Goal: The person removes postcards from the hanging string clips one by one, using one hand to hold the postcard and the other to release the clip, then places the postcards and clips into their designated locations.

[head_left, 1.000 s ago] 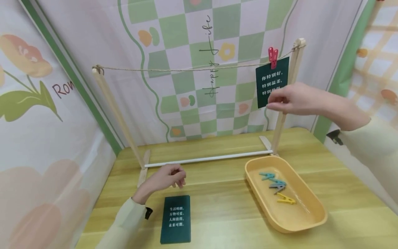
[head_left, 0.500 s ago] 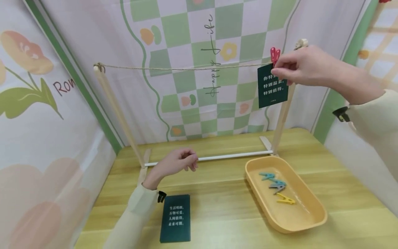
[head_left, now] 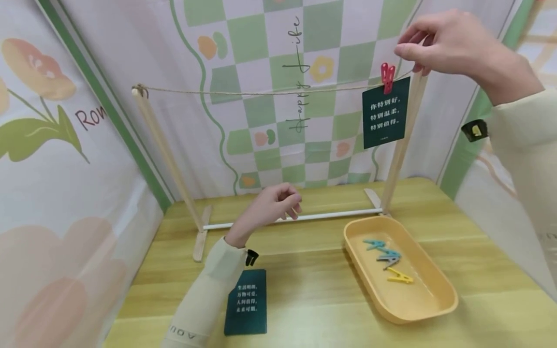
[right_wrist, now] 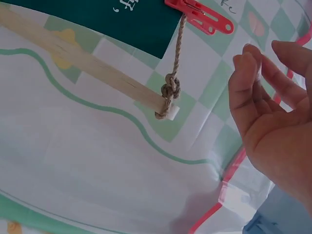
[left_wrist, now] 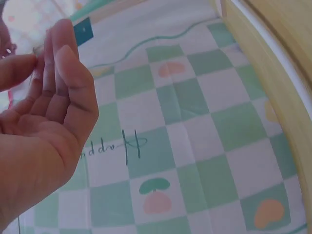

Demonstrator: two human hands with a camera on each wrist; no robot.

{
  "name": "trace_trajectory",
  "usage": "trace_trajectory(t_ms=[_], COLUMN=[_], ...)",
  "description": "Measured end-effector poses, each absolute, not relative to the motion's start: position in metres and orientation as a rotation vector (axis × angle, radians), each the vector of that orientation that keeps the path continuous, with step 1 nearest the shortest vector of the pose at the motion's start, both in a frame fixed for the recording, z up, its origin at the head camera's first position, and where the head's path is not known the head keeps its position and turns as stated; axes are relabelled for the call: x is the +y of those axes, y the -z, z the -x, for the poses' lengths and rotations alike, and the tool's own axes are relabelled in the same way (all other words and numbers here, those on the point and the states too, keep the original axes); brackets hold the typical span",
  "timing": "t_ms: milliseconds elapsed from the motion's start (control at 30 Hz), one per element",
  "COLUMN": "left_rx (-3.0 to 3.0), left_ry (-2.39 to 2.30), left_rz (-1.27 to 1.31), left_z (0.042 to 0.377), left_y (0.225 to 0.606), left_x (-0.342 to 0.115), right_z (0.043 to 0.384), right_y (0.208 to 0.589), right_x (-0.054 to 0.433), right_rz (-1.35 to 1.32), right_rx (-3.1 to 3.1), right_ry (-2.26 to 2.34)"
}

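A dark green card (head_left: pixel 385 116) with white lettering hangs from a twine line (head_left: pixel 243 93), held by a red clothespin (head_left: pixel 388 78) near the right post. My right hand (head_left: pixel 461 50) is raised just above and right of that clothespin, fingers loosely bent around nothing. In the right wrist view the red clothespin (right_wrist: pixel 207 17) and the knotted twine (right_wrist: pixel 170 87) lie apart from the fingertips. My left hand (head_left: pixel 274 205) hovers in front of the white crossbar (head_left: pixel 335 214), loosely curled and holding nothing; the left wrist view shows its bare palm (left_wrist: pixel 44 126).
A stack of green cards (head_left: pixel 245 319) lies at the front, partly covered by the left sleeve. To the right stands a yellow tray (head_left: pixel 417 304) with blue, grey and yellow clothespins (head_left: pixel 399 276). Wooden posts (head_left: pixel 167 154) carry the twine before a checkered curtain.
My right hand has risen from the card's lower edge, past the clothespin, to above the line. My left hand has moved up and right, away from the card stack.
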State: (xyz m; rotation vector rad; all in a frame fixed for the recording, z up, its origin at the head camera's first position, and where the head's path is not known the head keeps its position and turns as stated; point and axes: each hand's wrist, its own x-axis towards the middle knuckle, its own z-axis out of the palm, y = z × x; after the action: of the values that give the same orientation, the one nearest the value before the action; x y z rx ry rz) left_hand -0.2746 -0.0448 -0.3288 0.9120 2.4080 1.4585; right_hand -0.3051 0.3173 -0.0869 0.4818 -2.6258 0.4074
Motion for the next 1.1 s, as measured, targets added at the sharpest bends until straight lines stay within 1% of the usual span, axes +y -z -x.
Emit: trace_trajectory(t_ms=[267, 567, 867, 1100], left_rx=[2.372, 2.453, 2.461, 2.493], left_ry=[-1.577, -1.624, -1.71, -1.759], left_rz=[-0.862, -0.904, -0.838, -0.836], left_z=[0.284, 0.29, 0.302, 0.301], left_y=[0.321, 0.3, 0.287, 0.28], left_x=[-0.02, 0.009, 0.032, 0.05], right_z=[0.323, 0.335, 0.34, 0.342], right_y=[0.086, 0.092, 0.096, 0.096], right_x=[0.318, 0.32, 0.32, 0.325], right_rz=[-0.462, -0.432, -0.405, -0.398], right_rx=[-2.814, -2.927, -2.964, -2.937], right_ry=[-0.504, -0.636, -0.796, -0.926])
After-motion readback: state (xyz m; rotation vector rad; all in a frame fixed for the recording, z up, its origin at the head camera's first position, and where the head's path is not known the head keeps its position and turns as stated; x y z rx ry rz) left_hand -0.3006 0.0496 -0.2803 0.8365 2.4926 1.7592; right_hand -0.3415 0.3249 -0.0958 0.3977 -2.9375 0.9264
